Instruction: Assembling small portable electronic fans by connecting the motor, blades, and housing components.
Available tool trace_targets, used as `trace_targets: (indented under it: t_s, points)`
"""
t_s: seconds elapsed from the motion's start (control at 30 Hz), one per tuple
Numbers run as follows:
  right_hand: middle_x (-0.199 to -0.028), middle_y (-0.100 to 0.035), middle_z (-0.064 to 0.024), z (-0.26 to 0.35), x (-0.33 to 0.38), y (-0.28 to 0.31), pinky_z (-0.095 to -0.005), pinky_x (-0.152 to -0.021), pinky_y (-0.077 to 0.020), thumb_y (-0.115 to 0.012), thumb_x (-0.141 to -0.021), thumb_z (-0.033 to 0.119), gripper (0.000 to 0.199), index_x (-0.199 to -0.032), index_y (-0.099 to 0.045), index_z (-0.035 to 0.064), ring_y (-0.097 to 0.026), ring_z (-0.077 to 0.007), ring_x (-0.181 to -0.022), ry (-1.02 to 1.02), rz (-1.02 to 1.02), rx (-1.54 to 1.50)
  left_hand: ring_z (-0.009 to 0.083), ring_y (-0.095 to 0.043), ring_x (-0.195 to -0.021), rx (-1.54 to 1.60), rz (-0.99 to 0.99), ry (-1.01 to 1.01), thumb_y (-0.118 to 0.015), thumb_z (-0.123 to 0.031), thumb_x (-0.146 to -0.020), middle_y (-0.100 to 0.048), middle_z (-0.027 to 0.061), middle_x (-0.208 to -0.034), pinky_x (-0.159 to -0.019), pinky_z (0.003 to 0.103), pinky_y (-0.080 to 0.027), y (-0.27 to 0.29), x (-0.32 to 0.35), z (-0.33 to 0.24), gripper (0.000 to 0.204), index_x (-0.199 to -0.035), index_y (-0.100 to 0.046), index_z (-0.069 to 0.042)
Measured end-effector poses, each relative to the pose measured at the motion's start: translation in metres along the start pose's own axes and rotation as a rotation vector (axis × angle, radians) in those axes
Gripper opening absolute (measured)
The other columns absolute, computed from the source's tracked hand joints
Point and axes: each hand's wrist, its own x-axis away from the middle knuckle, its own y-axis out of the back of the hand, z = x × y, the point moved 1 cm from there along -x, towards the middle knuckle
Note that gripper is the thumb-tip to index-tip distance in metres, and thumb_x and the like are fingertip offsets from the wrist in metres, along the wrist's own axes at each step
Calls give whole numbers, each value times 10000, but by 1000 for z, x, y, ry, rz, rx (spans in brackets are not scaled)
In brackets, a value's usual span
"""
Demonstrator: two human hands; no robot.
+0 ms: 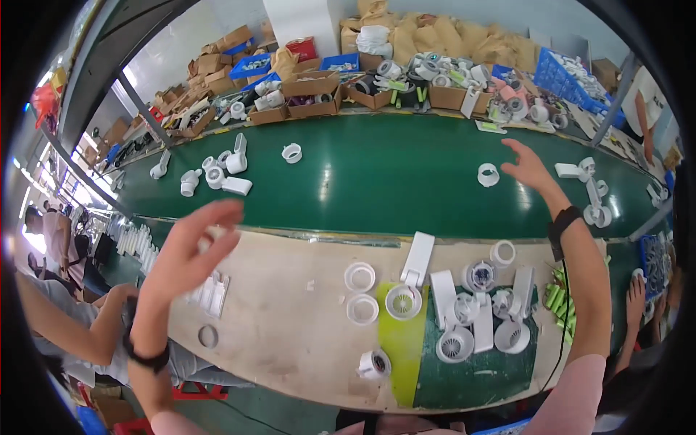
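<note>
My right hand (528,165) reaches over the green conveyor belt (377,174), open, its fingers apart. Just left of its fingertips lies a white plastic ring (488,175), with a small gap visible between them. Above the left part of the table hangs my left hand (192,254), also open and holding nothing, slightly blurred. On the table before me stand two white rings (361,309) and a white handled fan-like housing (403,301) on a yellow-green sheet. Several more white handled housings (454,344) sit on a dark green mat (471,380).
More white housings (233,162) and another ring (291,153) lie on the belt. Beyond it, cartons (312,94) and blue crates (573,76) hold parts. Green pieces (558,304) and a black cable are near my right arm. People sit at both sides.
</note>
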Motion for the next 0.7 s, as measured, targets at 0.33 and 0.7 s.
trace_targets:
  t_s: [0.33,0.7]
  points:
    - [-1182,-504,-244,-21,-19,-73,-437,-869,-438,-573,-782,99,445,-1217,-486,130,-507,-400,-1057,90,268,261,352,-487,-1110,-341,-336,-8,-629,-269,-769,-483,217,-1232,-904,419,-411,-136,-211,218,563,-1253,-458,-39]
    - [-743,-630,-172,147,47,-102,-439,-635,-470,-447,-839,118,235,-1008,-601,68,-605,-354,-687,191,612,-211,345,-453,-1114,-556,-473,317,-632,-164,-749,-539,132,-1139,-861,493,-397,-151,-217,248,187,-903,-609,-60]
